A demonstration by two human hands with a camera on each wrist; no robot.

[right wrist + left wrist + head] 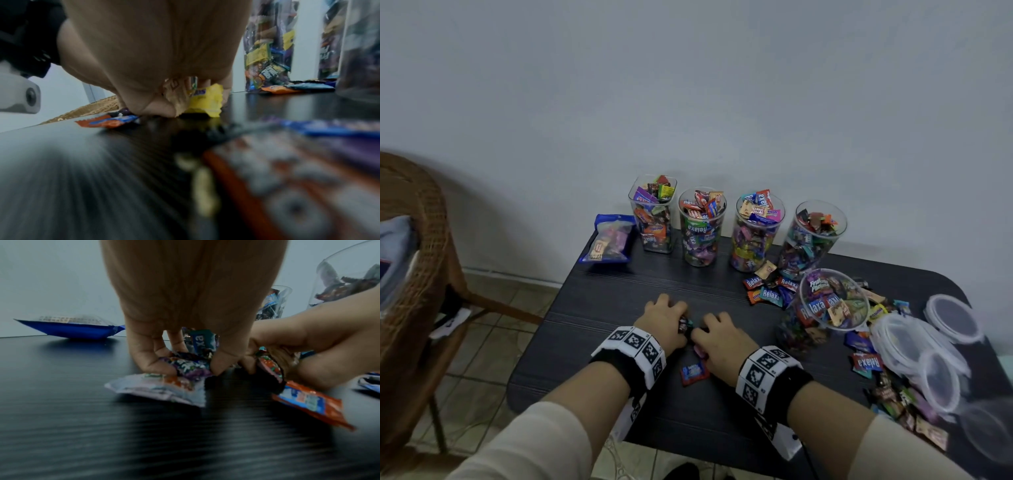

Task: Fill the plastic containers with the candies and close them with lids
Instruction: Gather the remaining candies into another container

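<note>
Both hands rest side by side on the black table (602,308), gathering wrapped candies. My left hand (666,317) curls its fingers (148,360) round a purple candy (189,368) and a teal one. My right hand (717,334) grips a yellow candy (207,102) and others. A red-and-blue candy (694,372) lies loose between my wrists. Several clear containers full of candies stand along the back: a square one (654,214) and round ones (702,226). A nearer round container (825,308) is full too. Clear lids (914,346) are stacked at the right.
A blue candy bag (611,238) lies at the table's back left. Loose candies (770,287) are scattered around the right-hand containers and near the front right edge. A wicker chair (417,260) stands left of the table. The wall is right behind the containers.
</note>
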